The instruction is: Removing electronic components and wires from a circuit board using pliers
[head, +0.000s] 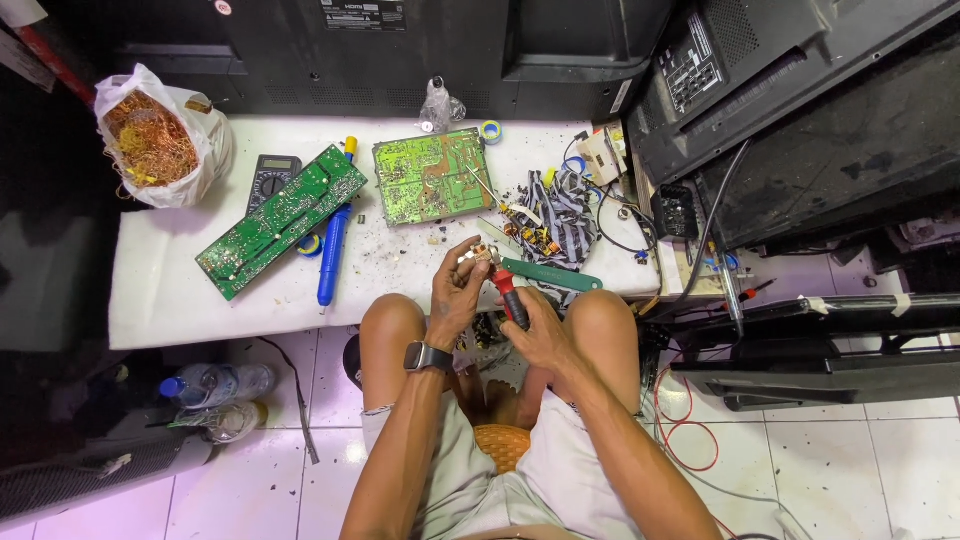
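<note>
My left hand (455, 295) pinching a small part (481, 256) above the tabletop (160, 290) edge, my right hand (540, 335) clamped on a red-handled tool (508, 296), tip at the part, green boards (432, 176) beyond, knees below

I see my hands at the near edge of the low table (170, 300), above my knees. The long circuit board (282, 220) lies to the left on the table, a meter (272, 175) behind it, the solder pump (333, 245) just right of it. The square board (432, 176) sits behind my hands. The bag of wire (160, 135) rests at the far left corner. Bottles (215, 385) lie on the floor below.
</note>
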